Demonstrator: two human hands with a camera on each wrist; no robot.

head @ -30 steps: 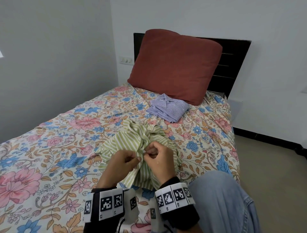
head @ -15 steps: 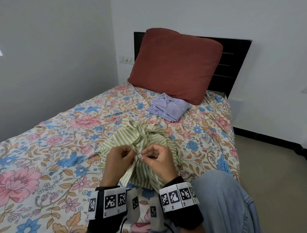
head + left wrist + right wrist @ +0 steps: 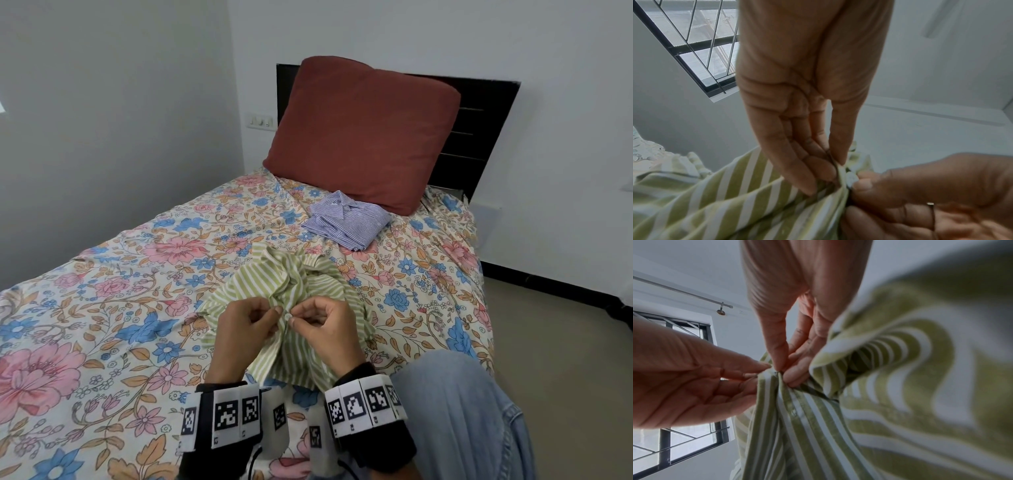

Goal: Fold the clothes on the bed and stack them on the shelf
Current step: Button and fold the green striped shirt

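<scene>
both hands lower now, left hand and right hand pinched on green striped shirt

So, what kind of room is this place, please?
Most likely a bedroom in a home: a bed with a floral sheet, a dark red pillow leaning on a black headboard, and a barred window in the wall.

1. A rust-red pillow leans upright against a dark slatted headboard at the far end.
2. A white switch plate sits on the far wall, just left of the headboard.
3. A barred window shows in both wrist views, with a metal curtain rod above it.
4. Beige floor lies to the right.
</scene>
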